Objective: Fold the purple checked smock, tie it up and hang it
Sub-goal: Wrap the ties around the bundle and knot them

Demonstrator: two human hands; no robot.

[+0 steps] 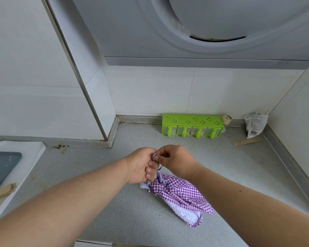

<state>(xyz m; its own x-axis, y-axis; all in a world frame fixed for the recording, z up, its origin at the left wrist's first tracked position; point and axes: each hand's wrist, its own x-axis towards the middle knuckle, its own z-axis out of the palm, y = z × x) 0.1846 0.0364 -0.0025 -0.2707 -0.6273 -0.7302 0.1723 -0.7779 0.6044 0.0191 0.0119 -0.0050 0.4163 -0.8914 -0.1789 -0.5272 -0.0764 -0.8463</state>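
Note:
The purple checked smock (180, 195) lies bunched into a narrow bundle on the grey counter (221, 172), its white lining showing at the lower end. Its striped tie strings rise from the bundle's top end up between my hands. My left hand (141, 165) grips the strings, fingers curled round them. My right hand (175, 160) pinches the end of a string (154, 155) right beside the left thumb. Both hands hover just above the upper end of the bundle.
A green spice rack (192, 126) stands against the back wall, with a small bottle (226, 121) and a crumpled packet (255, 124) to its right. A white cutting board (30, 150) with a dark phone (2, 166) lies at the left. A range hood (203, 29) hangs overhead.

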